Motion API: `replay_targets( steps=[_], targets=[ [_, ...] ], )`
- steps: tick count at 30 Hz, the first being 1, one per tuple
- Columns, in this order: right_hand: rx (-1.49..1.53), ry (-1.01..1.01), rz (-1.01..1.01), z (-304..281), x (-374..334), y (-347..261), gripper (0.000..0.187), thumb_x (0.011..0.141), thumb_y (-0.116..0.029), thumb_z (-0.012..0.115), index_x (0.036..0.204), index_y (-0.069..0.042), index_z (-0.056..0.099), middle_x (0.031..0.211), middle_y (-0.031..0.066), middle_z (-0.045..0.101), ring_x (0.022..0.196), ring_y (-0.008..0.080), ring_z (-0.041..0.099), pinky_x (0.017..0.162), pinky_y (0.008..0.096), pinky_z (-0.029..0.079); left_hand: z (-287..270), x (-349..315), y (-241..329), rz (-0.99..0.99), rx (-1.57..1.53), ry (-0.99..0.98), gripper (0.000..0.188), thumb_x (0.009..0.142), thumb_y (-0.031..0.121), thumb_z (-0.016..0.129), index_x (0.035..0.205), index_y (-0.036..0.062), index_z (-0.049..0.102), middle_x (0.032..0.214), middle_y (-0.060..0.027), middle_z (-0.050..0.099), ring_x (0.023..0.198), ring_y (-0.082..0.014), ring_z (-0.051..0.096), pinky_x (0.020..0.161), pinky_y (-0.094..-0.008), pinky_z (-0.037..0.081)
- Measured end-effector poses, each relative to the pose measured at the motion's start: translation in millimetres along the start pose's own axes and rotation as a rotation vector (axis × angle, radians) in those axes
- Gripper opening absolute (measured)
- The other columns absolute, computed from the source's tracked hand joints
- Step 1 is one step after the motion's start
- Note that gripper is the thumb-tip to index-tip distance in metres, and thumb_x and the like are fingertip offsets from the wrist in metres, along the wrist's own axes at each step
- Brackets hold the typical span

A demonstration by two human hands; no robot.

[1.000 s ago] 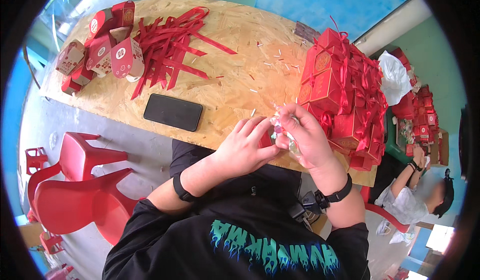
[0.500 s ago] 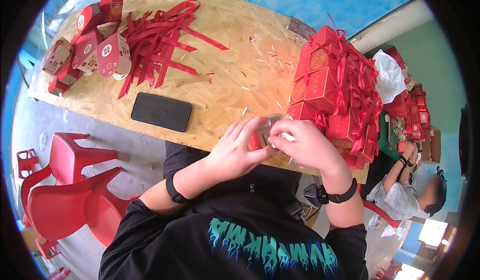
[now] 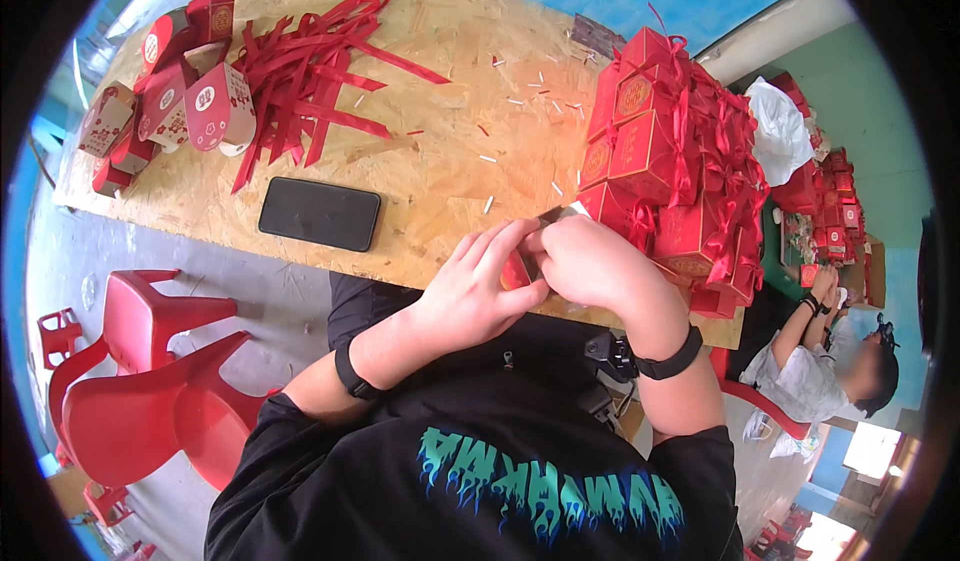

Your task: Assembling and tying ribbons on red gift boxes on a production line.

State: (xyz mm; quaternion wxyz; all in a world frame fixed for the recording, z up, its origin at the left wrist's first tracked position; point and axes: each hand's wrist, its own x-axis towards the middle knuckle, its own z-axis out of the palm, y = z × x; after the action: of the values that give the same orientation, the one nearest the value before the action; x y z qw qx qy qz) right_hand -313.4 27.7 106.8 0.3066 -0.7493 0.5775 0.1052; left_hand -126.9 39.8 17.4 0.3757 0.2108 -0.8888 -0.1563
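Near the table's front edge, my left hand (image 3: 478, 283) is closed round a small red box (image 3: 516, 272). Only a strip of its red side shows between my fingers. My right hand (image 3: 588, 263) bends over the top of this box with its fingers curled inward. Its fingertips are hidden, so what they pinch cannot be made out. Just right of my hands rises a stack of red gift boxes (image 3: 640, 161) tied with red ribbons.
A black phone (image 3: 320, 214) lies on the wooden table (image 3: 440, 141). Beyond it are loose red ribbons (image 3: 318, 81) and several open red boxes (image 3: 170, 91). Small paper scraps (image 3: 490, 205) dot the tabletop. Red chairs (image 3: 140, 411) stand at left. Another person (image 3: 810, 361) works at right.
My right hand has turned over, its fingers curling down behind the hand and out of sight. The white piece seen at its fingertips before is now hidden. My left hand keeps its hold.
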Motion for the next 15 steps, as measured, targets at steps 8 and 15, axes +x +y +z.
replay_targets(
  steps=[8, 15],
  targets=[
    [-0.053, 0.036, -0.003, 0.4, 2.4, -2.6, 0.016, 0.083, -0.01, 0.061, 0.094, -0.006, 0.073, 0.093, 0.0186, 0.073, 0.088, 0.0338, 0.072, 0.077, 0.0432, 0.057, -3.1, 0.7, 2.4, -0.017, -0.013, -0.017, 0.033, 0.078, 0.015, 0.076, 0.108, 0.02, 0.063, 0.14, -0.0236, 0.049, 0.119, -0.0396, 0.058, 0.09, -0.0471, 0.05],
    [-0.007, -0.019, 0.028, -6.6, 5.4, -4.1, 0.016, 0.079, -0.009, 0.065, 0.091, -0.006, 0.076, 0.083, 0.0172, 0.072, 0.077, 0.0322, 0.072, 0.07, 0.0394, 0.057, -2.0, -0.5, 0.1, -0.015, -0.025, -0.004, 0.037, 0.076, 0.014, 0.079, 0.11, 0.0198, 0.064, 0.141, -0.0232, 0.048, 0.115, -0.0394, 0.059, 0.09, -0.047, 0.049]
  ],
)
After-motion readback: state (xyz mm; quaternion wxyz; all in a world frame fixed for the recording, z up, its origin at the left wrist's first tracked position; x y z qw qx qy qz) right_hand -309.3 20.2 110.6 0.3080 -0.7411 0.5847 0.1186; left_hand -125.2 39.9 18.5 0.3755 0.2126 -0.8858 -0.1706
